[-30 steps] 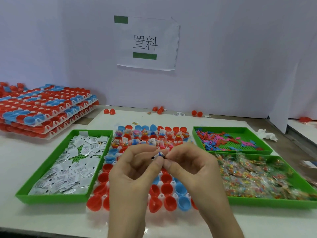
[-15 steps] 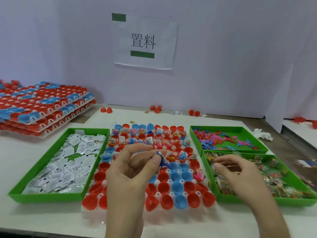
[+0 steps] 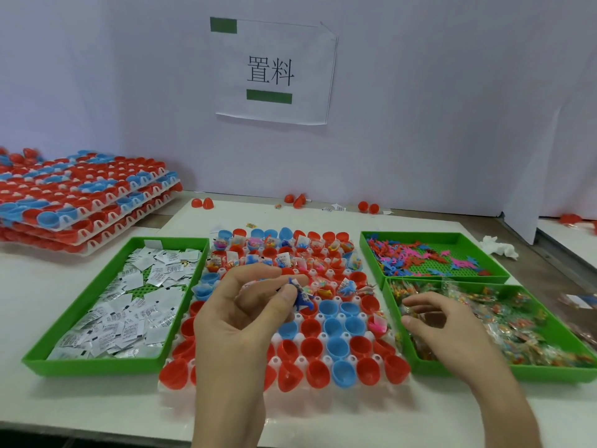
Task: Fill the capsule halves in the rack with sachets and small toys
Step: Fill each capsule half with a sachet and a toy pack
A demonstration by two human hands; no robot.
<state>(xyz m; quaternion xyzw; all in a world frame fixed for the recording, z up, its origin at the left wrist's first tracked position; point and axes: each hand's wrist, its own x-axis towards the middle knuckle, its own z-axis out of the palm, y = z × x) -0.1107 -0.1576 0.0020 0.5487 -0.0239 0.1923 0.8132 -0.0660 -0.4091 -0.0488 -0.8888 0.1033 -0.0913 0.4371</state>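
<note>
Capsule halves [image 3: 338, 347] sit mouth-up in the white rack [image 3: 323, 399] at the middle of the worktop [image 3: 48, 409]. The far rows are already loaded; most of the near rows are empty red and blue cups.

Change over the last second: both hands were together above the rack, working one small item between the fingertips. They have since parted. The right hand [image 3: 449, 328] has gone right and down into the near right tray [image 3: 549, 373] of clear packets [image 3: 517, 318]. The left hand [image 3: 245, 318] has stayed over the rack.

Hand state:
- Left: thumb and curled fingers pinch a blue toy [image 3: 302, 300], with what looks like a small printed sachet [image 3: 306, 290] against it.
- Right: fingers loosely bent, tips among the packets. Cannot tell whether one is gripped yet.

Reading: one set of contents looks nearly assembled, and the right hand is probably fetching its last piece.

Position: the pinched toy hangs just above the rack's middle rows, at the line between filled and empty cups. The right hand is off the rack, just beside its right edge. Loose white sachets [image 3: 129, 312] lie in the left tray [image 3: 97, 367], apart from both hands.
</note>
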